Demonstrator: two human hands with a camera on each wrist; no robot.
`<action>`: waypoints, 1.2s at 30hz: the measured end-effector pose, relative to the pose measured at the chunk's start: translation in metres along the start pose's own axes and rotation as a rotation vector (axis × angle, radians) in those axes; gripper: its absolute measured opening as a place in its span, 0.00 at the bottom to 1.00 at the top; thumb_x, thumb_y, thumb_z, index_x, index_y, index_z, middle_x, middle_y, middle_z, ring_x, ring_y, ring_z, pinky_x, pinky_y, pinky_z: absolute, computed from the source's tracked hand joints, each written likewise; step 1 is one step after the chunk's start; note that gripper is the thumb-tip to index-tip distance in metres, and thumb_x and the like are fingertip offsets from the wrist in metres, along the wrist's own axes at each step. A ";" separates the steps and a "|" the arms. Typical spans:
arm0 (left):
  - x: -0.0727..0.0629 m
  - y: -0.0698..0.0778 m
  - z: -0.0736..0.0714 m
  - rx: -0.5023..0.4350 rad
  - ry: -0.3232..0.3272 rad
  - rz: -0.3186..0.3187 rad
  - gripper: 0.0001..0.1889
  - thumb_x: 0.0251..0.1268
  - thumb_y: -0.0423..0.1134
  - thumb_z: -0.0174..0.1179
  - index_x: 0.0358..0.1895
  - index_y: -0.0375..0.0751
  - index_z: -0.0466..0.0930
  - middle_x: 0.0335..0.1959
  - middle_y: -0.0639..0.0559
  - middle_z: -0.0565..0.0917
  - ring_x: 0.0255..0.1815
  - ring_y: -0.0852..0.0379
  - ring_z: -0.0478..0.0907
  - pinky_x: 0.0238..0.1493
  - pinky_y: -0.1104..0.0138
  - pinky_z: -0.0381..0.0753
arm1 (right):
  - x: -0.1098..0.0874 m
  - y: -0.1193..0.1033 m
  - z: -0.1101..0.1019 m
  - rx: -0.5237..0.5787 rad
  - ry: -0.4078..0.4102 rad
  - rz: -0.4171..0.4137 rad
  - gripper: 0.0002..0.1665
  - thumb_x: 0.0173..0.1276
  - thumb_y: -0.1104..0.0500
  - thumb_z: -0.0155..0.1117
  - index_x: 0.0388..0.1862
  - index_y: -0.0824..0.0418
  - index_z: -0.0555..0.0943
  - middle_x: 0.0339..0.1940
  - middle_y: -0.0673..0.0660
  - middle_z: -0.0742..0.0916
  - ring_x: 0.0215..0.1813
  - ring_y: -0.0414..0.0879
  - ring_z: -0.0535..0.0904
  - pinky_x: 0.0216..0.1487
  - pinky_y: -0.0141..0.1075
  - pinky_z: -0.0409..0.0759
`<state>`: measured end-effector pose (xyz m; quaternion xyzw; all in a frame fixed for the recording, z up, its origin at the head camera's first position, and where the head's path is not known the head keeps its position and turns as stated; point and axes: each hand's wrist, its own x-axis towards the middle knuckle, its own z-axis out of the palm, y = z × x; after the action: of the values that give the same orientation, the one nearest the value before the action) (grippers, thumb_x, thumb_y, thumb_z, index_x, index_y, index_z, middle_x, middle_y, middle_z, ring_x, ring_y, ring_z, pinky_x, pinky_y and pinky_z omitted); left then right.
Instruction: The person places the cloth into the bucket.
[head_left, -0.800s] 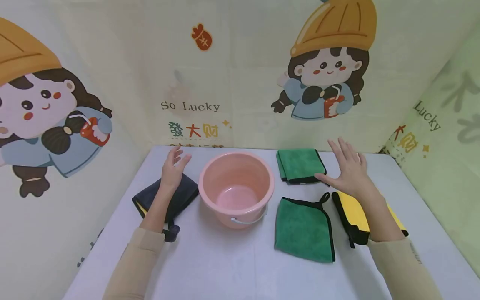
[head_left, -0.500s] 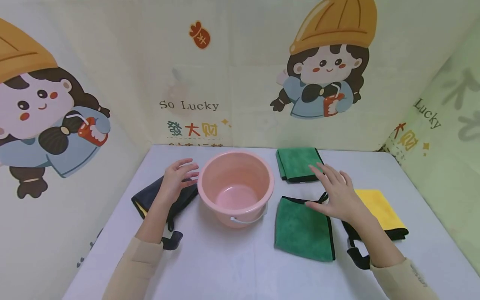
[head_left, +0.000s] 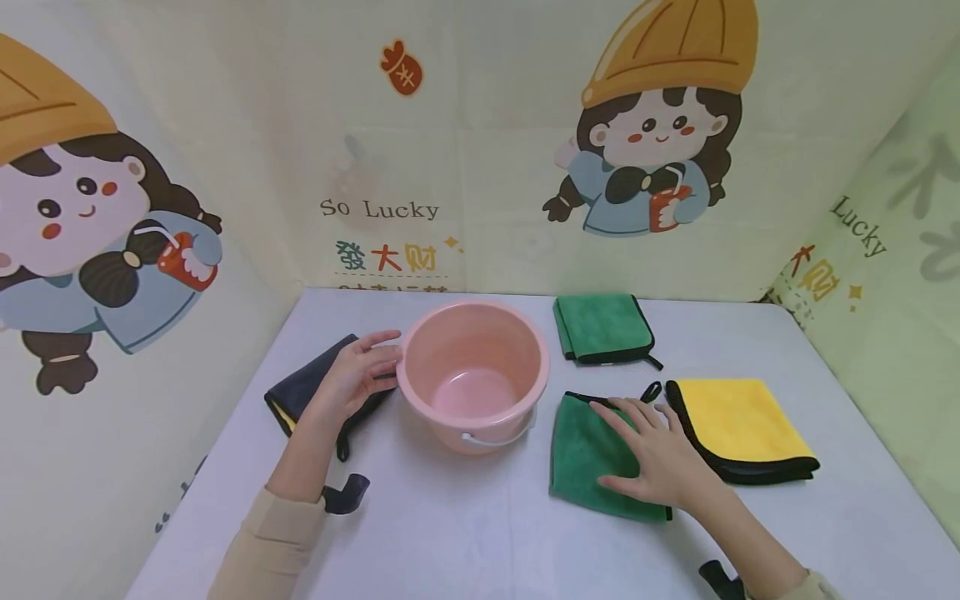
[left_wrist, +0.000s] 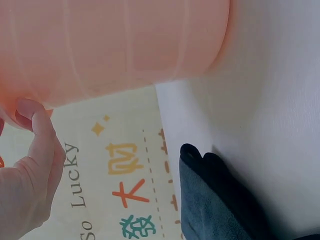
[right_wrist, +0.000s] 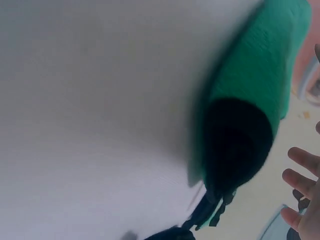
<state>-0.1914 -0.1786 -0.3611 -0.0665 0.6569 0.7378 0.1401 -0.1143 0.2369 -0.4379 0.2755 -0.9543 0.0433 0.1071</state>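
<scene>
A pink bucket point(head_left: 472, 425) with a pale handle stands upright on the table. At its left rim is my left hand point(head_left: 356, 379), fingers loosely bent and fingertips at the outside of the rim; the left wrist view also shows this hand point(left_wrist: 35, 175) by the rim. Under that hand lies a folded dark cloth point(head_left: 311, 375) with a yellow inner edge. My right hand point(head_left: 660, 454), fingers spread, is over the nearer green cloth point(head_left: 581, 467), which has black trim and a loop. Whether it touches the cloth is hard to tell. Nothing is held in it.
A second folded green cloth point(head_left: 600, 325) lies behind, at the table's far edge. To the right sits a folded yellow cloth point(head_left: 742, 417) with black trim. Printed curtains point(head_left: 495, 167) enclose the white table point(head_left: 450, 533) at the back and sides.
My right hand has come down and left from above the yellow cloth to over the nearer green cloth. My left hand has lowered and shifted right to the bucket's rim.
</scene>
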 end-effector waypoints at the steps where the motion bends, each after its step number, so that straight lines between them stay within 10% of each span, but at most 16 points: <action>1: 0.000 -0.001 0.000 0.002 -0.005 -0.002 0.28 0.61 0.35 0.58 0.65 0.36 0.61 0.42 0.51 0.81 0.41 0.55 0.79 0.39 0.66 0.80 | -0.002 -0.001 0.002 -0.006 -0.001 -0.004 0.56 0.44 0.26 0.62 0.70 0.46 0.57 0.63 0.57 0.68 0.63 0.54 0.61 0.58 0.62 0.55; 16: 0.000 -0.004 0.002 0.001 -0.026 -0.018 0.28 0.62 0.32 0.57 0.65 0.39 0.61 0.46 0.47 0.80 0.40 0.54 0.78 0.38 0.67 0.80 | -0.016 -0.006 0.019 -0.043 -0.138 -0.011 0.53 0.44 0.25 0.59 0.66 0.49 0.64 0.60 0.59 0.72 0.60 0.56 0.65 0.56 0.63 0.60; 36: 0.002 -0.005 0.001 -0.026 -0.026 -0.046 0.28 0.61 0.33 0.58 0.65 0.41 0.62 0.44 0.51 0.80 0.37 0.57 0.80 0.38 0.67 0.80 | -0.009 -0.003 0.035 -0.062 -0.051 -0.039 0.29 0.51 0.49 0.64 0.53 0.55 0.75 0.47 0.56 0.75 0.45 0.52 0.68 0.47 0.56 0.66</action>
<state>-0.1919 -0.1773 -0.3666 -0.0739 0.6436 0.7438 0.1644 -0.1119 0.2341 -0.4741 0.2914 -0.9521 0.0048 0.0922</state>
